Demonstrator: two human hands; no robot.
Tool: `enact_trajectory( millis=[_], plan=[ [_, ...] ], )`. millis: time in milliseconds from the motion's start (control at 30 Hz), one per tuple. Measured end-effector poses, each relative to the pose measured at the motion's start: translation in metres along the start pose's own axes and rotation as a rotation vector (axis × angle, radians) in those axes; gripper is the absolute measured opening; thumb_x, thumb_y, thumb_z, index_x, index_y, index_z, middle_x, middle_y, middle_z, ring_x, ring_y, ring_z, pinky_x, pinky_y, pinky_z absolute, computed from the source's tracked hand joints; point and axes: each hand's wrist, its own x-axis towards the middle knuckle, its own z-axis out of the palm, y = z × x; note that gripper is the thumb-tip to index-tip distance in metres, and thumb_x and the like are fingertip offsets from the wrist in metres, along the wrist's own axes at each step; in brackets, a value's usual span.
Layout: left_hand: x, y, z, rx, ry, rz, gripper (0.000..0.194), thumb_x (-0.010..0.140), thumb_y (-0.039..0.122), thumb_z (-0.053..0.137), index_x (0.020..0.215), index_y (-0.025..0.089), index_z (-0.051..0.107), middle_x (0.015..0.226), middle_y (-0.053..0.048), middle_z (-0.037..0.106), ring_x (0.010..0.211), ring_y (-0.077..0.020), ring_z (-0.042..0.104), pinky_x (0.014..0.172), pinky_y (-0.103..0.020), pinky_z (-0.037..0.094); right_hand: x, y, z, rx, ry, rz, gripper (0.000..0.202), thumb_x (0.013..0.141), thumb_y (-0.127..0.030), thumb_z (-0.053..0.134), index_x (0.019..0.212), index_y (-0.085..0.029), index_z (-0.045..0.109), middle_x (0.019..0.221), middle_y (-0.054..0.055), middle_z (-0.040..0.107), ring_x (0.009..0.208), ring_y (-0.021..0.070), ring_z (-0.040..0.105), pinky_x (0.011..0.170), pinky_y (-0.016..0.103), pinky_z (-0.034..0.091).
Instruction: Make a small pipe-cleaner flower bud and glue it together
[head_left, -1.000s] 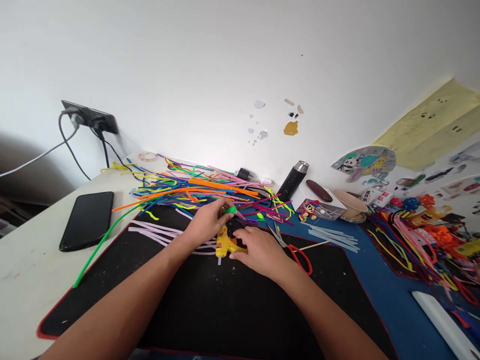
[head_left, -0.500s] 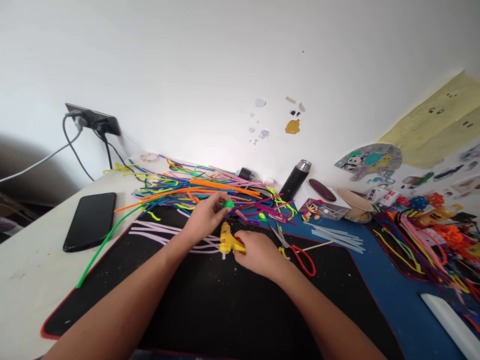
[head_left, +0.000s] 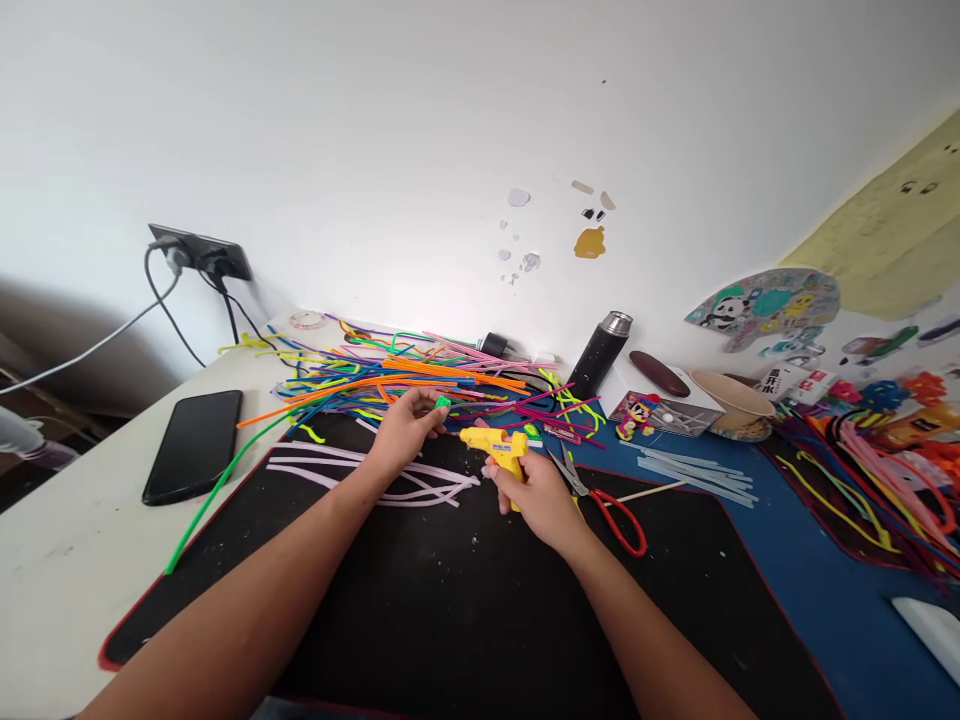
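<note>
Clock face centred on hot-glue gun [head_left: 504,443].

Near, six o'clock: black mat [head_left: 450,620], red-edged, dusted with pale specks.
Four o'clock, right hand [head_left: 538,495]: grip closed round handle of yellow hot-glue gun; nozzle pointing to nine o'clock, toward left hand, and apart from green piece.
Nine to ten o'clock, left hand [head_left: 406,428]: grip pinched, thumb against fingers, on small green piece [head_left: 442,403].
Between three and four o'clock: scissors [head_left: 581,487], red-handled, blades parted, on mat beside right hand.
Nine o'clock, on mat: lilac strips [head_left: 465,484], partly behind left hand and forearm.
Farther along nine o'clock: black phone [head_left: 193,447], flat on pale table [head_left: 67,560].
Three o'clock: translucent sticks [head_left: 697,475], loosely bunched.

Farther, ten to eleven o'clock: heap of fuzzy stems [head_left: 457,373], mixed colours, orange uppermost.
Two o'clock: black flask [head_left: 596,355], silver-topped, tilted in view.
Between two and three o'clock: pale box [head_left: 694,408] with small figure in front; shallow bowl [head_left: 731,400] just beside.
Farthest, twelve o'clock: white wall [head_left: 375,120], with peeling stickers.

Changes from earlier frames: hot-glue gun swung from upright in view to sideways, nozzle now toward left hand; shifted toward three o'clock, with lilac ends newly uncovered. Right hand now more fully wrapped on handle. Green piece still in left hand, a little higher in view.
</note>
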Motion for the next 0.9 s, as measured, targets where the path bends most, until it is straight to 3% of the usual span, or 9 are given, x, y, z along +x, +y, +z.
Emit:
enact_trajectory(
  millis=[67,200,400,567,733,900],
  plan=[
    [0.001,-0.003,-0.001,0.000,-0.005,-0.012,0.052,0.072,0.059,0.083,0.095,0.019,0.060,0.081,0.000,0.068,0.062,-0.0165,0.069,0.056,-0.028,0.054,0.001,0.000,0.000,0.141,0.051,-0.002,0.034,0.090,-0.053,0.070,0.096,-0.018,0.069,0.055,-0.002,0.063,0.058,0.0197,0.063,0.062,0.029,0.048],
    [0.001,-0.004,-0.002,0.007,-0.038,-0.011,0.049,0.073,0.055,0.083,0.097,0.019,0.060,0.080,0.001,0.067,0.063,-0.0162,0.069,0.057,-0.028,0.054,0.009,-0.005,-0.004,0.472,0.138,-0.005,0.047,0.082,-0.061,0.079,0.069,-0.021,0.058,0.055,-0.004,0.056,0.046,0.0134,0.054,0.054,0.027,0.045],
    [0.000,-0.001,-0.002,0.032,-0.037,0.016,0.046,0.075,0.054,0.082,0.096,0.020,0.059,0.082,0.001,0.067,0.063,-0.0162,0.069,0.056,-0.028,0.055,0.027,-0.020,-0.006,0.780,0.053,-0.002,0.047,0.075,-0.058,0.087,0.092,-0.019,0.068,0.053,-0.008,0.054,0.038,0.0111,0.049,0.040,0.023,0.035],
    [-0.001,0.005,-0.005,0.072,-0.015,0.063,0.043,0.079,0.051,0.079,0.105,0.021,0.063,0.093,-0.002,0.072,0.077,-0.0189,0.072,0.067,-0.032,0.060,0.034,-0.013,-0.001,0.800,-0.022,-0.059,0.046,0.079,-0.061,0.083,0.089,-0.019,0.066,0.049,-0.008,0.051,0.033,0.0085,0.041,0.038,0.022,0.029],
    [-0.005,0.010,-0.002,0.141,-0.020,0.106,0.033,0.085,0.044,0.076,0.107,0.021,0.069,0.097,-0.003,0.074,0.080,-0.0188,0.070,0.076,-0.034,0.061,0.027,0.003,-0.003,0.714,-0.027,-0.063,0.048,0.084,-0.066,0.078,0.085,-0.019,0.065,0.044,-0.010,0.044,0.032,0.0095,0.045,0.038,0.022,0.030],
    [-0.015,0.018,0.006,0.153,-0.015,0.160,0.030,0.085,0.038,0.077,0.109,0.021,0.070,0.106,-0.006,0.075,0.087,-0.0196,0.071,0.079,-0.034,0.061,0.018,0.003,-0.002,0.620,-0.059,-0.067,0.054,0.086,-0.073,0.073,0.084,-0.019,0.066,0.042,-0.009,0.045,0.030,0.0117,0.047,0.036,0.023,0.034]
  ],
)
